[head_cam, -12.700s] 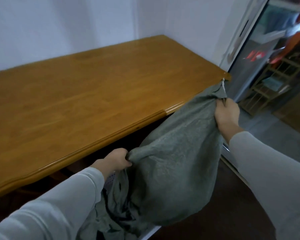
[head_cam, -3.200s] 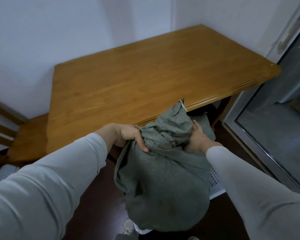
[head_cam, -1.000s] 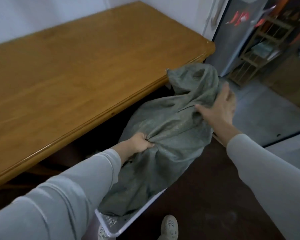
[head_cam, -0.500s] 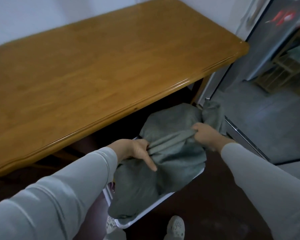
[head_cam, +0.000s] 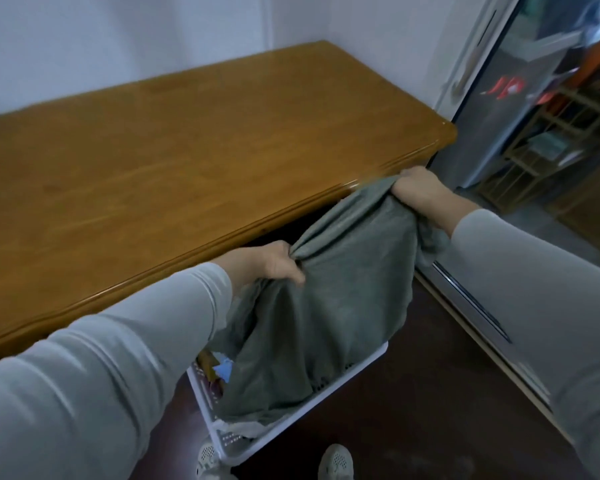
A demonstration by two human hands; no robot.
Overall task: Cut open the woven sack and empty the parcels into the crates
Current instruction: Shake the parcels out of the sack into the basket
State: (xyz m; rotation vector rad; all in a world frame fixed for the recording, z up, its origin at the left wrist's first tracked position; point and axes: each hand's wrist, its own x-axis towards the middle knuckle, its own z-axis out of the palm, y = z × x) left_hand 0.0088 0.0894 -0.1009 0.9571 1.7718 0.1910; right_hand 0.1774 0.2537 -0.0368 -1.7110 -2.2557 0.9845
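Observation:
The grey-green woven sack (head_cam: 340, 292) hangs upside down, its lower end inside a white perforated crate (head_cam: 354, 370) on the floor by the table's front edge. My left hand (head_cam: 274, 265) grips a bunched fold of the sack at its left side. My right hand (head_cam: 418, 190) grips the sack's top corner, raised to the level of the table edge. Parcels (head_cam: 219, 370), one light blue, show in the crate's left end under the sack. The rest of the crate's inside is hidden by the cloth.
A wooden table (head_cam: 187, 161) fills the view ahead, its edge just beyond the sack. A glass door with a metal floor track (head_cam: 471, 306) runs along the right. My shoes (head_cam: 336, 464) stand on the dark floor next to the crate.
Both hands have lifted the sack, which was slumped low in the crate. My right hand has risen to the table edge, and parcels now show in the crate.

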